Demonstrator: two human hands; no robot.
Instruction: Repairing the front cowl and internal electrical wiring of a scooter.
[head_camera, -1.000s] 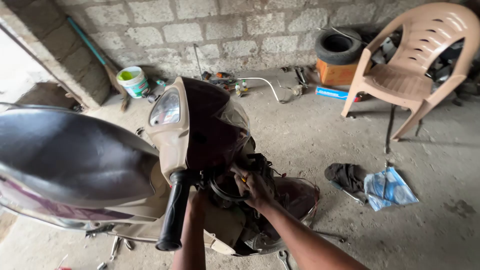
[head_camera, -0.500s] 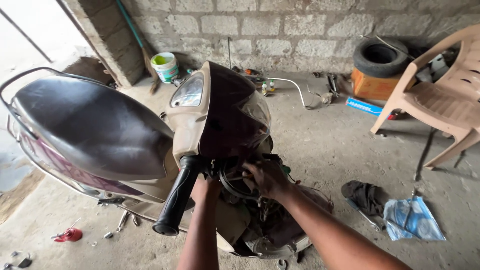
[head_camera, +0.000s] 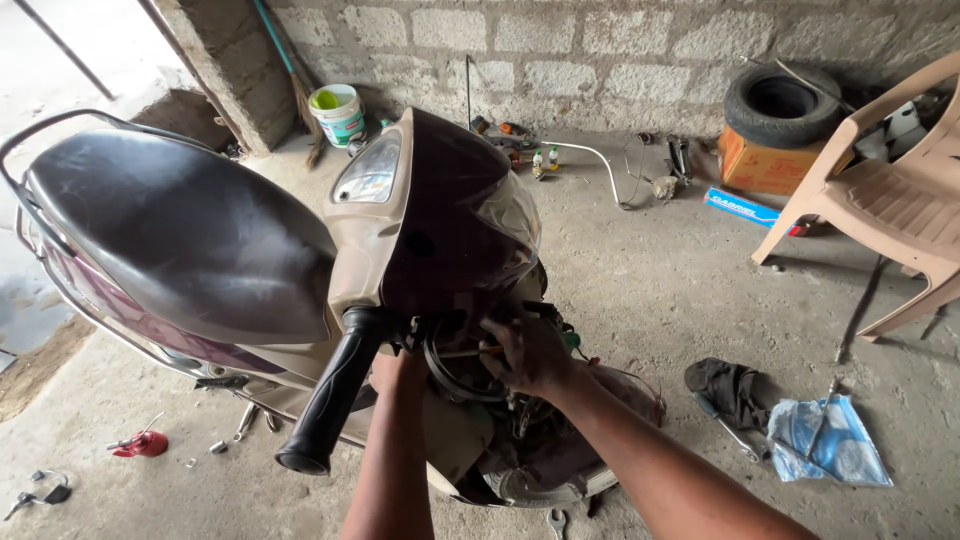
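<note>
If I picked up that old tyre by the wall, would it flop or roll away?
The tyre lies flat on an orange box, so it probably stays put. It holds its round shape, so it is likely stiff. Stood on edge, it would likely roll.

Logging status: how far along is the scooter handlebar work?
Done: the scooter's front is opened up, cables exposed under the headlight cover. In hand: the right hand works a screwdriver in there; the left hand reaches in beside the grip. Left: panels still off, tools on the floor.
</note>
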